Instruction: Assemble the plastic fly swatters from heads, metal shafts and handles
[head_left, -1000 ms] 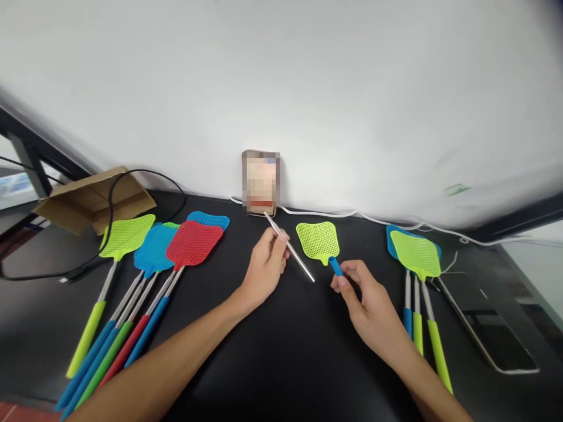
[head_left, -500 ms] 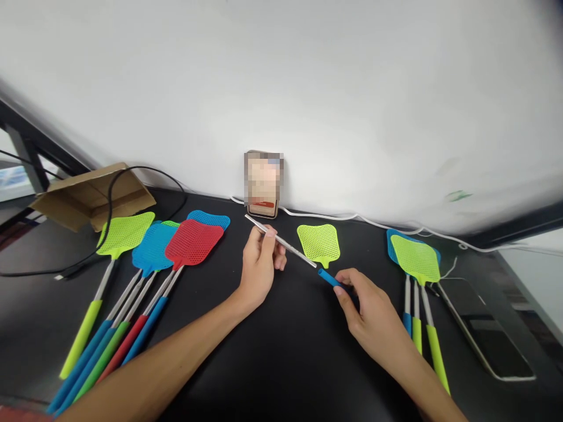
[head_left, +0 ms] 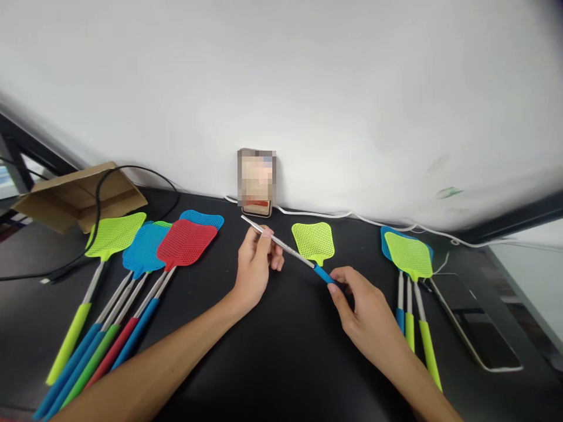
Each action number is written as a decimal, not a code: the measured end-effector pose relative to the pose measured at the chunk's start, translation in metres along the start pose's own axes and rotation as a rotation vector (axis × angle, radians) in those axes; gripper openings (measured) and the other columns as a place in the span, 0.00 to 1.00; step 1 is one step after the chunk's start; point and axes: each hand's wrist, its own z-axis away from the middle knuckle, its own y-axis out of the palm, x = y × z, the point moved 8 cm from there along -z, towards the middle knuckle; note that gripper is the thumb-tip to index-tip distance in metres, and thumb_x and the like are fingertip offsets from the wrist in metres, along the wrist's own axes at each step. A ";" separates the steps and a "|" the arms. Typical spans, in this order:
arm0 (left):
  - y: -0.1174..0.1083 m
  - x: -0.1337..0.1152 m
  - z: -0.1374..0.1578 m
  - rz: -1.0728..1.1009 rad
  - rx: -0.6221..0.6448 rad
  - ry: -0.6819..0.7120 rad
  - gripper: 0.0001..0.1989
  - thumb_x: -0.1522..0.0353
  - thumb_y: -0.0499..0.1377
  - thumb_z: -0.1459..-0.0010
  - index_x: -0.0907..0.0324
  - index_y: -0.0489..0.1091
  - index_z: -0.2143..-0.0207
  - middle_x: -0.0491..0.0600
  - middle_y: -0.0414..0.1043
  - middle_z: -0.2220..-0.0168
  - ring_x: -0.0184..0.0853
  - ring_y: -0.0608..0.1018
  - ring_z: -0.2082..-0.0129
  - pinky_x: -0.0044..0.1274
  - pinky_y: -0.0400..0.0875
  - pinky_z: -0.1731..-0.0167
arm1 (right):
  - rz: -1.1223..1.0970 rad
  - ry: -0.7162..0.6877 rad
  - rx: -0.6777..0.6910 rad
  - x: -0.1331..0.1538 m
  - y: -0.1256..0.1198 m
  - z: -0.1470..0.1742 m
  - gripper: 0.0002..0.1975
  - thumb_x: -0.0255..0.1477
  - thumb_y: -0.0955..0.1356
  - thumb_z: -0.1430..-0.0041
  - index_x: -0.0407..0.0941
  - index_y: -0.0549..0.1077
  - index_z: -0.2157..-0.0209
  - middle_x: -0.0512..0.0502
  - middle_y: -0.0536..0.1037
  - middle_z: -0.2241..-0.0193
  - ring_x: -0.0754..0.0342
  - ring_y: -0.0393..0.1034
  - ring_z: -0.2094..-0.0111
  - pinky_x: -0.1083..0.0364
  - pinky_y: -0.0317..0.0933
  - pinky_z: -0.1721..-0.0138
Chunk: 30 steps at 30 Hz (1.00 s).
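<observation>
My left hand (head_left: 257, 264) pinches a thin silver metal rod (head_left: 288, 249) between thumb and fingers, tilted down to the right. At its lower end the rod meets a blue tubular handle grip (head_left: 323, 274), which the fingers of my right hand (head_left: 363, 305) hold. How far the rod sits inside the grip I cannot make out. Just behind the rod lies a loose yellow-green fly swatter head (head_left: 314, 241) on the black table (head_left: 272, 357).
Several fly swatters, among them a red one (head_left: 187, 241), lie fanned out on the left. More swatters (head_left: 411, 255) and a dark phone (head_left: 475, 322) are at right. Another phone (head_left: 257, 209) leans on the wall; a cardboard box (head_left: 83, 190) and black cable (head_left: 97, 205) stand at left.
The gap between rod and blue grip has closed: the rod's lower end now meets the grip's mouth. Both hands keep their hold, and the whole view has shifted slightly.
</observation>
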 end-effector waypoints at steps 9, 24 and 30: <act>0.001 0.002 -0.001 -0.011 0.017 -0.018 0.12 0.58 0.58 0.34 0.55 0.62 0.63 0.39 0.65 0.77 0.24 0.64 0.83 0.20 0.65 0.80 | 0.017 -0.033 -0.022 0.001 0.000 0.002 0.07 0.33 0.61 0.30 0.47 0.69 0.56 0.44 0.78 0.62 0.46 0.74 0.60 0.49 0.66 0.60; 0.012 0.005 0.002 0.069 0.126 -0.100 0.11 0.59 0.59 0.34 0.57 0.65 0.60 0.42 0.70 0.75 0.25 0.67 0.82 0.21 0.68 0.78 | -0.094 -0.003 -0.091 0.007 -0.001 0.007 0.08 0.34 0.62 0.29 0.49 0.68 0.52 0.46 0.77 0.60 0.49 0.75 0.60 0.51 0.67 0.60; 0.017 0.008 0.005 0.111 0.136 -0.161 0.11 0.60 0.60 0.35 0.60 0.69 0.62 0.44 0.70 0.76 0.25 0.66 0.82 0.22 0.67 0.78 | -0.144 -0.002 -0.161 0.008 -0.001 0.011 0.11 0.34 0.66 0.32 0.49 0.66 0.50 0.46 0.77 0.59 0.49 0.75 0.59 0.52 0.69 0.60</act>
